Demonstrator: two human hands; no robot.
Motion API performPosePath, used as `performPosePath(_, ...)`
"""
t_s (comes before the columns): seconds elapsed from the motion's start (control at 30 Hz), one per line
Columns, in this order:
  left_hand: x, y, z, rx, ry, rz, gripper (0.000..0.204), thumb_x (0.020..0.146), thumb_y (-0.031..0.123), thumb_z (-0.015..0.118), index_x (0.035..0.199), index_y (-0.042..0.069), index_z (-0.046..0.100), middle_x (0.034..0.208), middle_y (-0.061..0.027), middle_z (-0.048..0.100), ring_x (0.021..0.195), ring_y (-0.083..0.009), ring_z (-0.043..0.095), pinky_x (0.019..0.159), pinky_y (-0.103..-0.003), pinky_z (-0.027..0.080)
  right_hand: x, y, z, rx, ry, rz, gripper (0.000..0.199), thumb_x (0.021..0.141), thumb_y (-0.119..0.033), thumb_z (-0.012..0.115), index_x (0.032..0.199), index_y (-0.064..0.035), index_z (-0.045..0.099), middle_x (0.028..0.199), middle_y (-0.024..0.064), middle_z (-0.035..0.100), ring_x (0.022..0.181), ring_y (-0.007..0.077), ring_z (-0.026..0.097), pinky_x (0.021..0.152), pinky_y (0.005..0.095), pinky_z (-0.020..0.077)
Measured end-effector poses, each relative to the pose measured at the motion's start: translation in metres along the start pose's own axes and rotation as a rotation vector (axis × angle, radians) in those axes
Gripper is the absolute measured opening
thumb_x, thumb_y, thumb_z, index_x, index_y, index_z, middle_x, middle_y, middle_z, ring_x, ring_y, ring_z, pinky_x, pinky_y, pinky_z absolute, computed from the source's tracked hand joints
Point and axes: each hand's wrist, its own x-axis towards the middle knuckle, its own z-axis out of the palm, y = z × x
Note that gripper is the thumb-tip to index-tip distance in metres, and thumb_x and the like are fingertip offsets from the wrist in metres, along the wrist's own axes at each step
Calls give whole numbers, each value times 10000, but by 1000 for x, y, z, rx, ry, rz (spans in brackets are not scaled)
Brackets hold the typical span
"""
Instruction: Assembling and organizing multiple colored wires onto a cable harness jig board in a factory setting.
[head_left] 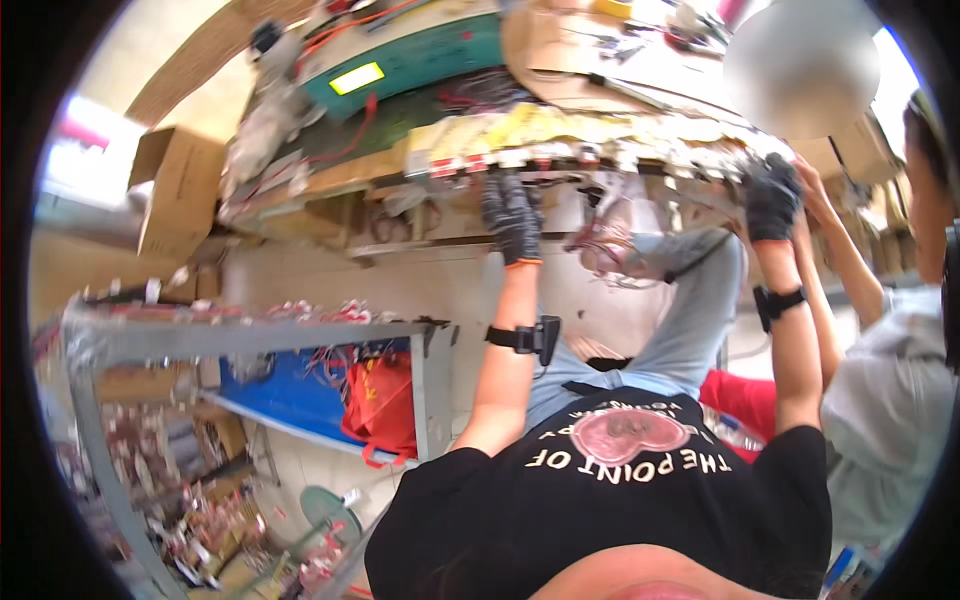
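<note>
My left hand (513, 218), in a dark grey knit glove, reaches up to the bench's front edge. Its fingertips meet the underside of a long row of yellow-and-white pieces (530, 128) with red and white ends; blur hides how the fingers lie. At the right end of that row, my right hand (773, 200), gloved the same way, has its fingers curled in. What it grips, if anything, cannot be made out. Just beside it is a co-worker's bare hand (812, 190), close to the same end of the row.
A teal instrument box (420, 62) with a lit yellow-green display stands at the back of the bench. On the left sit an open cardboard box (182, 195) and a grey metal frame rack (250, 343). A red bag (380, 405) rests on a blue shelf (285, 400). The co-worker sits close on my right.
</note>
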Motion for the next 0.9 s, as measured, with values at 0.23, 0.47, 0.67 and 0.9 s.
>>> performPosePath(0.23, -5, 9, -14, 75, -9, 74, 139, 914, 250, 472, 942, 124, 524, 572, 13, 499, 404, -53, 424, 327, -194, 298, 3, 7, 36, 67, 111, -139, 338, 712, -233, 557, 993, -49, 594, 1076, 148, 561, 999, 310, 530, 813, 431, 426)
performPosePath(0.47, 0, 16, -10, -30, -69, -33, 112, 913, 219, 471, 894, 116, 512, 539, 13, 488, 347, -48, 350, 308, -202, 260, 12, -4, 15, 102, -186, -4, 295, 836, -109, 455, 1104, -15, 535, 1067, 172, 557, 978, 315, 522, 857, 391, 407)
performPosePath(0.67, -3, 21, -7, -103, -14, -40, 91, 905, 184, 480, 873, 103, 505, 554, -5, 512, 334, -50, 331, 301, -214, 239, 13, -15, 9, 96, -8, -19, 334, 737, -188, 532, 1023, -24, 580, 982, 163, 584, 925, 329, 549, 784, 430, 431)
performPosePath(0.9, -7, 30, -3, 437, 75, 511, 128, 867, 147, 542, 888, 25, 572, 732, -125, 634, 549, -198, 572, 515, -328, 456, -26, 40, 106, 489, -104, -7, 421, 797, -144, 522, 1200, -33, 469, 1155, 135, 525, 1087, 270, 483, 896, 374, 392)
